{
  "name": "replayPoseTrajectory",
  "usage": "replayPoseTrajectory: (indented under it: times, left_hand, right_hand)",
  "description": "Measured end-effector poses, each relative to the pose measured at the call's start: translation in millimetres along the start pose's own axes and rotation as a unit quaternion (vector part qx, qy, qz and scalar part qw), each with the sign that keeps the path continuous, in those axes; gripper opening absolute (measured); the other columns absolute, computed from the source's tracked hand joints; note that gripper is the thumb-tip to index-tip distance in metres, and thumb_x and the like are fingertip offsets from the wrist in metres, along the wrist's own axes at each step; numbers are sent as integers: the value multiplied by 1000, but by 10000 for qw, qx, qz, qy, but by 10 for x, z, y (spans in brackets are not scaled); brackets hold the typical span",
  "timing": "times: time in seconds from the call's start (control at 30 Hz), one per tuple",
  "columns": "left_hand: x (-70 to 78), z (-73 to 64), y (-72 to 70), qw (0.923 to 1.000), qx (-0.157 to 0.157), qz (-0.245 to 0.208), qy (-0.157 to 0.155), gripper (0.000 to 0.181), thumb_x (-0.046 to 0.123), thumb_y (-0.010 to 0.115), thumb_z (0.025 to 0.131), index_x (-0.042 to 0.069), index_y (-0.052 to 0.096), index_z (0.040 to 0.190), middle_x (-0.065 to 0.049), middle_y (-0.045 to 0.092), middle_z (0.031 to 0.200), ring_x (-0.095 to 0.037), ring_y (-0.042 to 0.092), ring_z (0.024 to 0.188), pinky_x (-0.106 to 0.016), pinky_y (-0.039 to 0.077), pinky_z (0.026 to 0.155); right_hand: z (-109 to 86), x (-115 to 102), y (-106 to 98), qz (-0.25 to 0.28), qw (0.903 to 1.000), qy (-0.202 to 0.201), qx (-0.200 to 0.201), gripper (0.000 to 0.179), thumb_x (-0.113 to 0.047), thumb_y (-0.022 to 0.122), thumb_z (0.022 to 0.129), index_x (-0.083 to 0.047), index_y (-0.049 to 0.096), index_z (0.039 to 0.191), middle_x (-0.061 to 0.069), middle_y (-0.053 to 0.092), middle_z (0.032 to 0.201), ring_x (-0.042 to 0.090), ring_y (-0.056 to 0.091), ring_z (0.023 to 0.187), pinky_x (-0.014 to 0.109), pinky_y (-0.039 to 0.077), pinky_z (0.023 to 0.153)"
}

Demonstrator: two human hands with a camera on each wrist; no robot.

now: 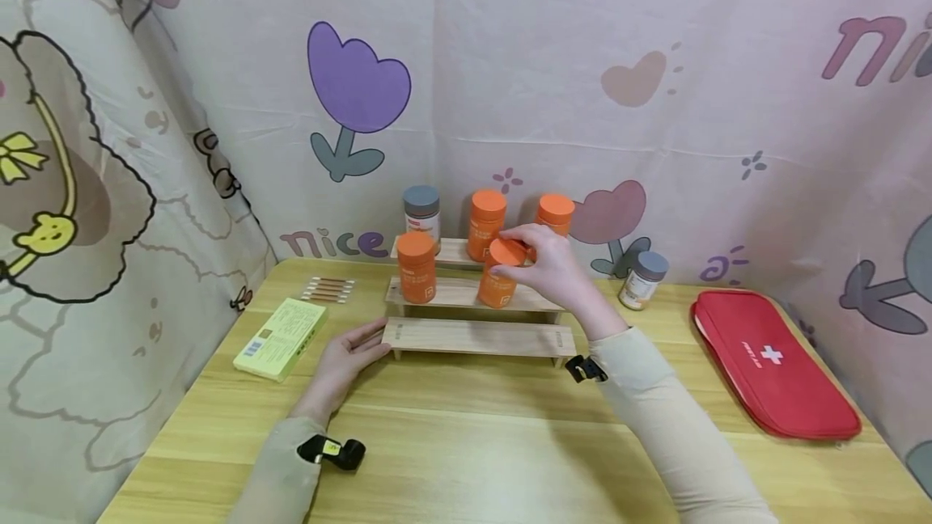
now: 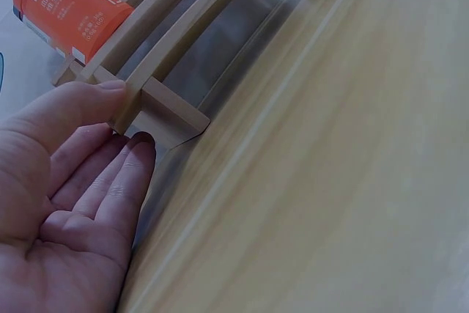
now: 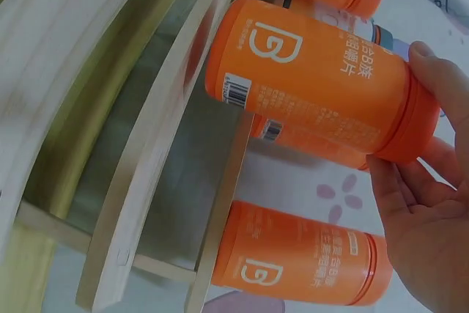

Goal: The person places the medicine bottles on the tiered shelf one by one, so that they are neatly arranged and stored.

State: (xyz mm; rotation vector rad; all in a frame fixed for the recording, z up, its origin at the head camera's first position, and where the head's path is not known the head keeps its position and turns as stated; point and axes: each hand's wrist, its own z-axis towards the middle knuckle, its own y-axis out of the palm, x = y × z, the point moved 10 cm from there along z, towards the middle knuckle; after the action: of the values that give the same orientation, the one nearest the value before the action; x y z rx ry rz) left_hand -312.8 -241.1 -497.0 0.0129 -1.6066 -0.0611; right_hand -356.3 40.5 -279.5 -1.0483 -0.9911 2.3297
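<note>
My right hand point(image 1: 549, 265) holds an orange bottle point(image 1: 497, 285) by its lid, over the middle tier of a wooden three-tier rack point(image 1: 476, 335). In the right wrist view, thumb and fingers are around the lid of this bottle point(image 3: 315, 78); whether its base touches the tier I cannot tell. My left hand point(image 1: 348, 362) grips the left end of the lowest tier, thumb above and fingers below, as the left wrist view shows. Another orange bottle point(image 1: 417, 269) stands at the left of the middle tier. The top tier bears a grey-lidded bottle point(image 1: 422, 213) and two orange bottles point(image 1: 485, 225).
Left of the rack lie a yellow-green box point(image 1: 282, 338) and several cotton swabs point(image 1: 328, 289). To the right stand a grey-lidded bottle point(image 1: 644, 280) and a red first aid pouch point(image 1: 775, 366). A printed curtain point(image 1: 480, 63) hangs behind the wooden table point(image 1: 451, 443).
</note>
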Motion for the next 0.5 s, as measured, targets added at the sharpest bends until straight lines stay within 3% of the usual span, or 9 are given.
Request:
replayPoseTrajectory:
  times: [0.27,0.5]
  left_hand:
    - [5,11,26,10000,-57,9,28,58,7,70,87,-1,46,139,-20,43,143,-14,54,118,-23,49,91]
    - [-3,2,12,9999,-54,87,-41,59,9,70,87,1,45,140,-18,41,145,-19,50,123,-23,49,92]
  right_hand:
    - [-81,65,-97,-124,9998,-7,137,49,-28,83,75,-8,67,117,6,63,116,21,55,105,37,51,84]
    - [-207,257,-256,-290,9991,319,21,50,-27,83,76,-7,66,118,8,61,119,24,51,107,43,50,85]
